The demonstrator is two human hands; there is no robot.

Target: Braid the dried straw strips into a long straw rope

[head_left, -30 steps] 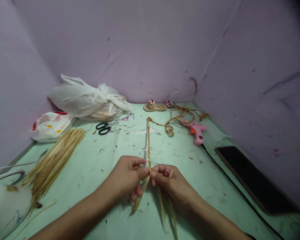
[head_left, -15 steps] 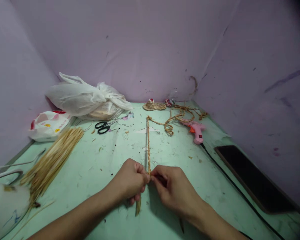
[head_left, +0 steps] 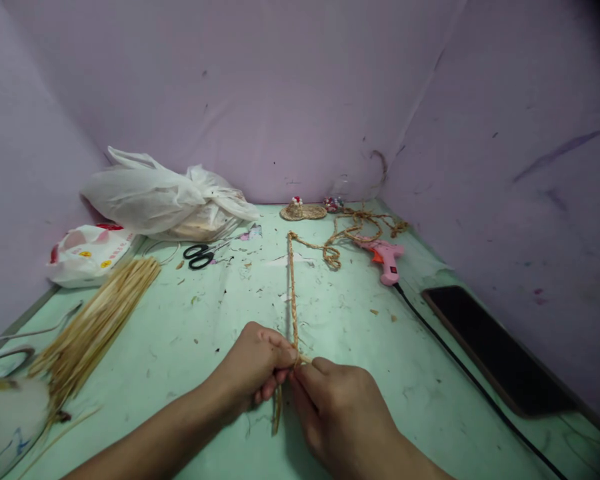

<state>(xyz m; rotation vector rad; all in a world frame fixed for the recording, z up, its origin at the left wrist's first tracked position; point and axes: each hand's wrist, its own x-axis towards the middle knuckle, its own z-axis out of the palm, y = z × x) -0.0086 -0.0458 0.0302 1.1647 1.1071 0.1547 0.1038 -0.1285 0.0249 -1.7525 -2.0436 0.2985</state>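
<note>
A thin tan braid (head_left: 293,293) of dried straw runs straight from the middle of the table down to my hands. Its near end is pinched between the thumb and fingers of my left hand (head_left: 263,363). Close beside it, my right hand (head_left: 343,400) is closed on a pale straw strand (head_left: 305,359) that sticks out to the right of the braid. A loose straw end (head_left: 277,410) hangs below my left fingers. Beyond its far end, the braid continues into a loosely coiled length (head_left: 333,257) to the right.
Left lie a straw bundle (head_left: 100,320), black-handled scissors (head_left: 199,256), a tied white plastic bag (head_left: 165,200) and a smaller white packet (head_left: 93,253). Right are a pink glue gun (head_left: 391,263), its black cord (head_left: 450,347) and a dark phone-like slab (head_left: 497,350). A woven piece (head_left: 303,212) sits at the back.
My right hand has moved down and turned, its fingers now under the braid's end with a pale strand showing. My left hand keeps its pinch. The whole view has shifted slightly.
</note>
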